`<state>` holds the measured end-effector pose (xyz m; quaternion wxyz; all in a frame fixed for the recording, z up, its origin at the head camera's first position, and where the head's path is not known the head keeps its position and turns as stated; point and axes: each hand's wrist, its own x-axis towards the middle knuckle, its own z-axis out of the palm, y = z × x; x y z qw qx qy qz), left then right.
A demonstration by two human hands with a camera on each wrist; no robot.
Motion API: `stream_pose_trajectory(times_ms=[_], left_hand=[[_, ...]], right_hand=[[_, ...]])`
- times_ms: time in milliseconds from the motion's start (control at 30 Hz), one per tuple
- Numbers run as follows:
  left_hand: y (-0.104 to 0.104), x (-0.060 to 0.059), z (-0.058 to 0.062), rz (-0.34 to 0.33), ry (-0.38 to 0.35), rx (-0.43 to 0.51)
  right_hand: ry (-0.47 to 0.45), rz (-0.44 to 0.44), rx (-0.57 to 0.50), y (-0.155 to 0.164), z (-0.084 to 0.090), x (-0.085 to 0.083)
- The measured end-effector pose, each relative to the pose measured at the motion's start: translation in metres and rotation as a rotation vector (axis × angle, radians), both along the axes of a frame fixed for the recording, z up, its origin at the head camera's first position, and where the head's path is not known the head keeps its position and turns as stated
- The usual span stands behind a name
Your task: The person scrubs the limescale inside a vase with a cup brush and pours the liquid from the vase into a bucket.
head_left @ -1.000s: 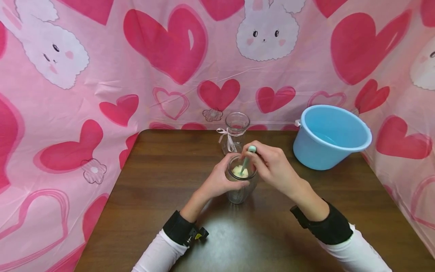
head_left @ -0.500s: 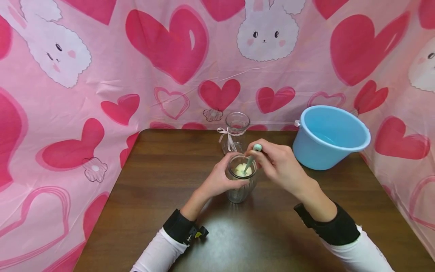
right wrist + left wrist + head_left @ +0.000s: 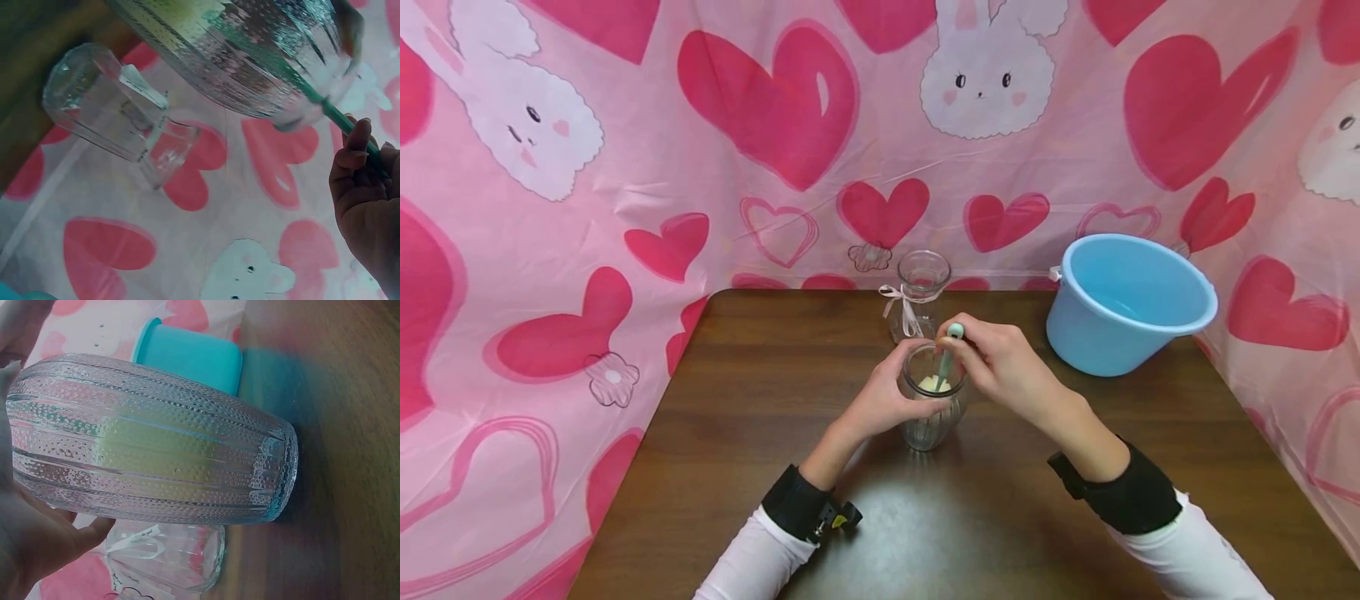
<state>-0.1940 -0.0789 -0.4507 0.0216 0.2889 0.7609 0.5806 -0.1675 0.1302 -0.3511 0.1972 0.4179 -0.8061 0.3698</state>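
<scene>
My left hand (image 3: 886,398) grips a ribbed, dotted clear glass vase (image 3: 927,432) near its rim, thumb in front and fingers behind. The vase stands upright on the table. My right hand (image 3: 1017,368) pinches the green handle (image 3: 954,333) of a sponge bottle brush above the mouth of the vase. Its pale yellow sponge head (image 3: 156,450) is down inside, blurred by the textured glass in the left wrist view. The right wrist view shows the handle (image 3: 337,117) slanting in over the rim, with the right fingers (image 3: 351,156) curled round its end.
Close behind the held vase stands a second clear glass vase (image 3: 925,271) with a white ribbon bow. A light blue bucket (image 3: 1090,337) stands at the back right of the brown wooden table (image 3: 760,400). A pink heart-and-bunny cloth (image 3: 790,158) hangs behind.
My right hand and the brush handle swung slightly right, then back left. The sponge head now sits lower in the vase. My left hand keeps its grip in place.
</scene>
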Motion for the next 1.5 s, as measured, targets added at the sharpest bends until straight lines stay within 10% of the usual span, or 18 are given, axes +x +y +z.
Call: stream_pose_trajectory(times_ms=[333,700,1000,1300,1500], left_hand=[[0.0,-0.002,-0.003,-0.002,0.012,0.009],[0.001,-0.002,-0.003,0.013,0.019,-0.026],[0.001,-0.003,-0.002,0.008,0.023,-0.004],[0.0,-0.004,-0.001,0.005,0.025,-0.008],[-0.001,-0.004,-0.003,0.004,0.012,-0.014]], right_hand=[[0.033,-0.071,0.004,0.003,0.027,0.009],[-0.11,-0.1,0.079,-0.004,0.001,-0.001],[-0.145,-0.202,0.007,0.011,0.045,0.005],[-0.206,-0.111,0.038,0.004,0.01,-0.004],[-0.224,-0.106,0.046,0.002,0.016,0.002]])
